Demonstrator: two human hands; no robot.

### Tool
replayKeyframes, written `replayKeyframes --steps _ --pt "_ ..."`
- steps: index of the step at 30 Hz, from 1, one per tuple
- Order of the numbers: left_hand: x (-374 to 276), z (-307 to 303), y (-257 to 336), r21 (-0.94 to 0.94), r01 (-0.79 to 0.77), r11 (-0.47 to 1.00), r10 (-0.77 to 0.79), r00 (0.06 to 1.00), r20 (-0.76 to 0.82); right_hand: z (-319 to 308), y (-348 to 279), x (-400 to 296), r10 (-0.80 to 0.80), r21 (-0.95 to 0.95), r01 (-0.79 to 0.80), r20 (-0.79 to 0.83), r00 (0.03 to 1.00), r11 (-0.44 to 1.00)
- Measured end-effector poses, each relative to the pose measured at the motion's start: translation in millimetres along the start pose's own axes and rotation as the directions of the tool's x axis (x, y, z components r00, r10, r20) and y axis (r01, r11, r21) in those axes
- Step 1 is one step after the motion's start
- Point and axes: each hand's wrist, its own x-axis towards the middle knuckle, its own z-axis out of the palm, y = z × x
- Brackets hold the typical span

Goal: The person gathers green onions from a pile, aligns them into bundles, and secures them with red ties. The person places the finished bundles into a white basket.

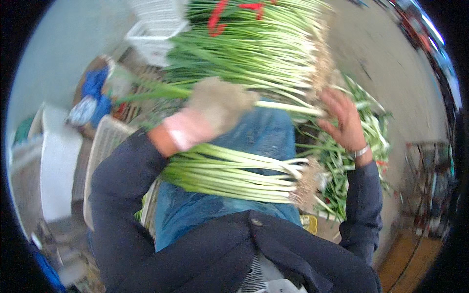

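Observation:
In a pale knit glove with a pink cuff, my left hand (221, 106) is closed around a green onion stalk (289, 106), its leaves trailing left and its white end pointing right. My bare right hand (342, 121), slightly blurred, is at the root end of that stalk, fingers apart; whether it touches the stalk is unclear. On the blue plastic sheet (271, 124) over my lap lies a small bunch of green onions (238, 175), roots to the right. Beyond my hands is a large pile of green onions (249, 47) with red ties (217, 18).
Stripped leaves (373, 128) lie in a heap at the right, beside my right forearm. White plastic baskets (157, 34) stand at the upper left. A pale crate (106, 146) is by my left arm, near a white foam box (60, 175).

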Motion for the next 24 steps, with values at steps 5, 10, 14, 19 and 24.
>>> replayKeyframes --steps 5,10,14,19,24 --pt "-10.6 -5.1 13.4 0.156 -0.080 0.984 0.103 0.984 -0.143 37.9 -10.6 -17.8 0.027 -0.049 -0.026 0.023 0.999 0.998" --pt "-1.2 12.3 12.6 0.076 -0.077 0.994 0.087 0.986 -0.142 28.1 15.8 -50.9 0.387 0.685 -0.575 0.431 0.815 0.449" --pt "-10.0 17.3 3.9 -0.181 0.024 0.983 -0.042 0.995 -0.094 15.5 4.9 -31.7 0.468 0.837 -0.498 0.355 0.809 0.225" --pt "-11.2 3.4 3.4 -0.296 0.042 0.954 -0.068 0.994 -0.080 26.8 6.5 -34.3 0.470 0.748 -0.494 0.276 0.839 0.442" --pt "-29.8 -28.9 14.2 -0.269 0.084 0.960 -0.083 0.996 0.015 33.8 98.3 -99.8 0.602 -0.183 -0.598 -0.037 0.798 0.781"
